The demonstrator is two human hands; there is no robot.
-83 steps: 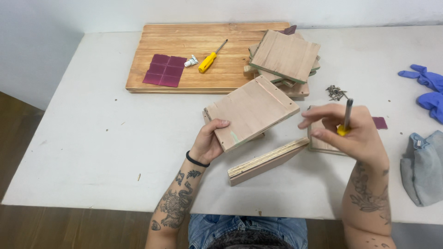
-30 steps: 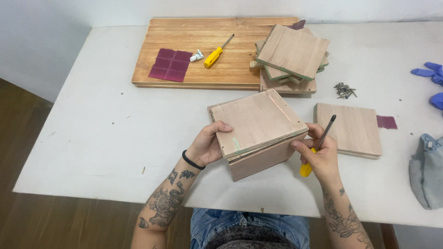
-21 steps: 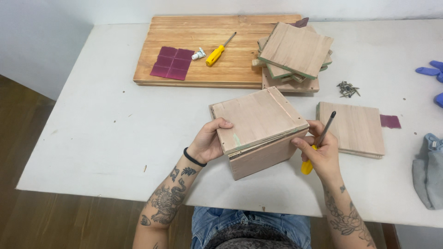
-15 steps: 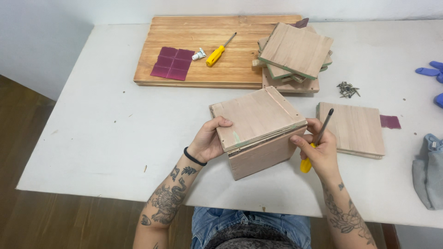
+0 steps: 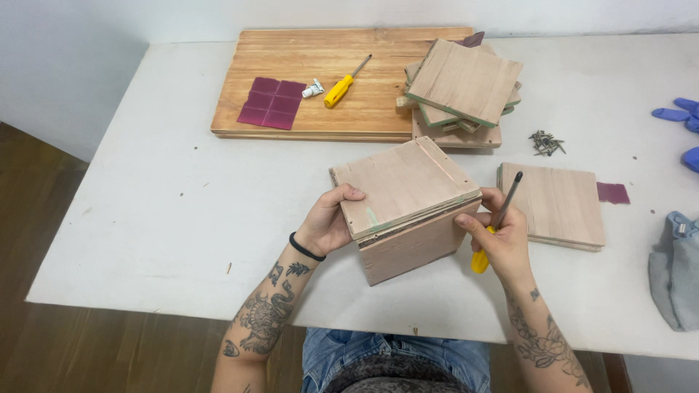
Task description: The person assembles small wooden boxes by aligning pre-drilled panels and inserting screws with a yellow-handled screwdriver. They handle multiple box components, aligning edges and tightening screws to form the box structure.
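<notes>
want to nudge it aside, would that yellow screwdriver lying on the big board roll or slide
The yellow screwdriver would probably roll: its handle looks rounded and it lies free on the flat wooden board. It looks stiff and probably light. The small tube beside it might stop it.

Bare white table (image 5: 160, 218) spreads wide to the left of the left hand (image 5: 328, 225), giving open passage there. To the right, a flat wooden panel (image 5: 557, 204) lies just beside the right hand (image 5: 499, 240). Behind the wooden box (image 5: 408, 207), a stack of panels (image 5: 462, 91), a pile of screws (image 5: 545, 143) and a large board (image 5: 320, 73) crowd the far side.
</notes>
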